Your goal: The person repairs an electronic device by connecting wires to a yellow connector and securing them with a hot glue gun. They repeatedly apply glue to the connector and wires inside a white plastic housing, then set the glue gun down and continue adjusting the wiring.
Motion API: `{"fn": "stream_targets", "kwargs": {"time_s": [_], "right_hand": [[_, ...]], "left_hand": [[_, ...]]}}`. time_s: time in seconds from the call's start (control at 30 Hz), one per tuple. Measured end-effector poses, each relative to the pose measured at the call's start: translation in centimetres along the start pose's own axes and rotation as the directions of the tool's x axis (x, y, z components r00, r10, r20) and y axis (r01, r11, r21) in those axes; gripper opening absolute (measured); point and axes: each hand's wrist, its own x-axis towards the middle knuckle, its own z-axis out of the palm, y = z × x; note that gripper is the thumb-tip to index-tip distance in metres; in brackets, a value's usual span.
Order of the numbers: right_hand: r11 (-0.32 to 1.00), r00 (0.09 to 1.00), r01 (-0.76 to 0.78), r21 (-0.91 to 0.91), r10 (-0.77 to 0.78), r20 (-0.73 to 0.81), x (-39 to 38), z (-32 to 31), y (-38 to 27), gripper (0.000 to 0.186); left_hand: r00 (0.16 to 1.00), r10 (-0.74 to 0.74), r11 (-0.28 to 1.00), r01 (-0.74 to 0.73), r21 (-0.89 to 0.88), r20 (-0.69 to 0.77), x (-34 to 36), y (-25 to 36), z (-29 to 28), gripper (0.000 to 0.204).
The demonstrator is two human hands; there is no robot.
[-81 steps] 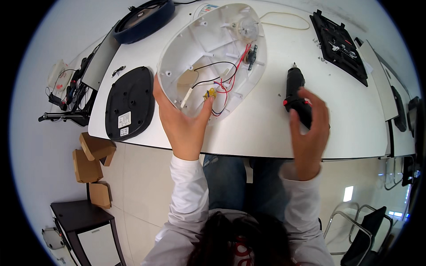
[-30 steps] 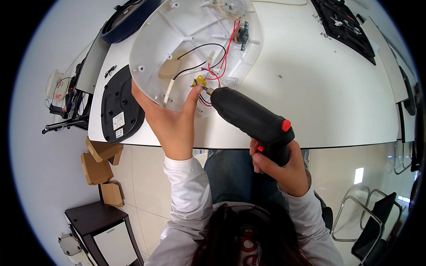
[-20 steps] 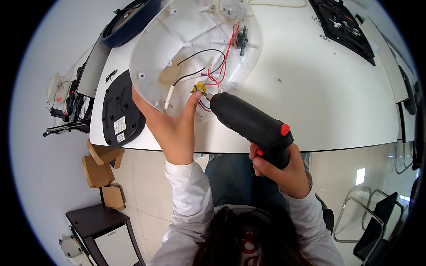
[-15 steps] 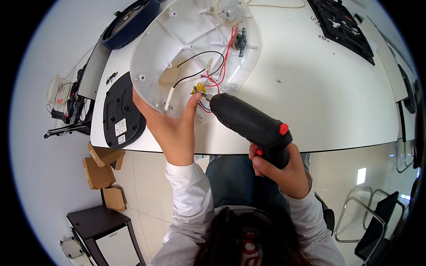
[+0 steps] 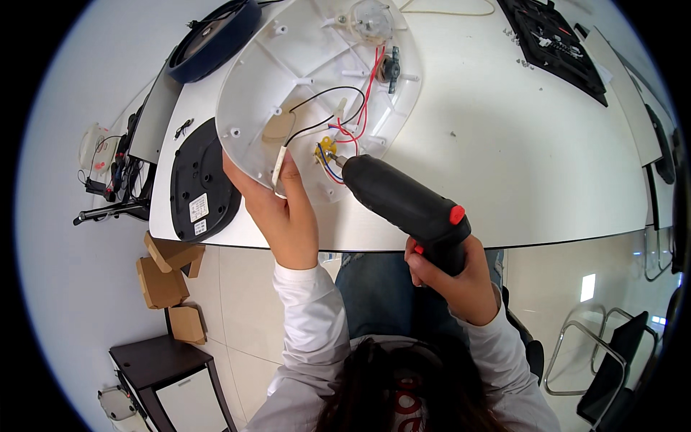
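Observation:
My left hand (image 5: pixel 288 219) grips the near left rim of a white plastic housing (image 5: pixel 248 93), its thumb inside beside a white-sleeved wire end (image 5: pixel 279 167). My right hand (image 5: pixel 464 281) is wrapped around the handle of a black cordless screwdriver (image 5: pixel 403 198) with red buttons. Its bit reaches to a small yellow part (image 5: pixel 326 147) inside the housing and appears to touch it. Blue and red wires run from that part. A black wire (image 5: pixel 353 88) loops above it, and red wires lead to a dark metal-ended component (image 5: pixel 391 70) and a clear round cover (image 5: pixel 372 23).
A black base plate (image 5: pixel 204 176) lies on the white table (image 5: pixel 504 173) left of the housing. Behind it sits a dark blue round part (image 5: pixel 214 39). At the far right is a black tool case (image 5: pixel 554 50) with loose screws (image 5: pixel 524 63) beside it. Cardboard boxes (image 5: pixel 164 281) stand below left.
My left thumb has moved away from the yellow part, back toward the rim and the white-sleeved wire. The housing has shifted slightly to the right. The screwdriver has barely moved.

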Motion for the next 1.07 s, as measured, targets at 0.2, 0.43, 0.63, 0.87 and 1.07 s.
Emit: {"fn": "stream_targets", "kwargs": {"time_s": [0.2,0.43,0.63,0.87,1.07], "right_hand": [[1.0,1.0,-0.004,-0.016,0.004,0.001,-0.09,-0.17,0.1,0.02],[0.99,0.998,0.043,-0.136,-0.05,-0.048,-0.3,0.47,-0.23,0.016],[0.986,0.996,-0.012,-0.168,-0.003,-0.091,-0.62,0.49,-0.3,0.027],[0.987,0.997,-0.01,-0.162,-0.003,-0.081,-0.64,0.63,-0.34,0.027],[0.993,0.999,-0.014,-0.117,0.008,-0.053,-0.71,0.5,-0.21,0.026]], "left_hand": [[1.0,-0.013,1.0,0.013,0.003,-0.011,-0.07,-0.05,0.07,0.051],[1.0,-0.005,1.0,0.004,-0.024,-0.028,-0.23,-0.23,0.31,0.05],[0.999,-0.018,0.999,0.017,-0.042,-0.031,-0.28,-0.27,0.42,0.049],[0.999,-0.01,0.999,0.009,-0.04,-0.032,-0.17,-0.11,0.24,0.049],[0.999,0.004,1.0,-0.004,-0.011,-0.043,-0.23,-0.47,0.31,0.05]]}}
